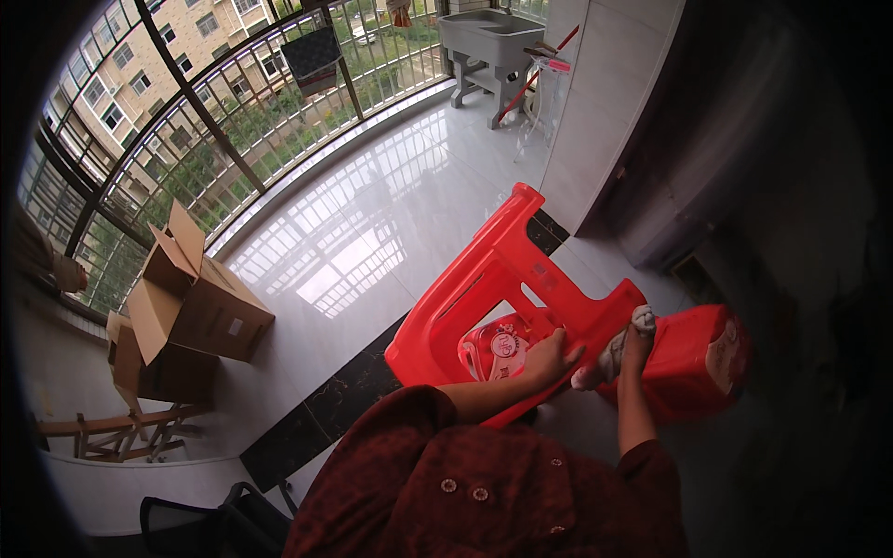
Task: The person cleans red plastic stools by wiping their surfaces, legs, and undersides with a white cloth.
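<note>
A red plastic stool point(460, 293) is tilted on its side in front of me, its legs and open frame showing. My left hand point(549, 359) grips an edge of the frame near its middle. In my right hand point(636, 345) is a crumpled pale cloth point(611, 357), pressed against the stool's right-hand end. Through the opening in the frame a red package with printed writing point(499, 345) can be seen. Just beyond my right hand lies a red container with a printed label point(687, 356), partly hidden by my arm and the cloth.
Opened cardboard boxes point(209, 307) stand at the left by the barred window point(279, 111). Near them is a wooden folding rack point(125, 436). A black mesh chair point(209, 519) sits at lower left. At the back are a grey wash sink point(492, 31) and a red pole point(520, 94).
</note>
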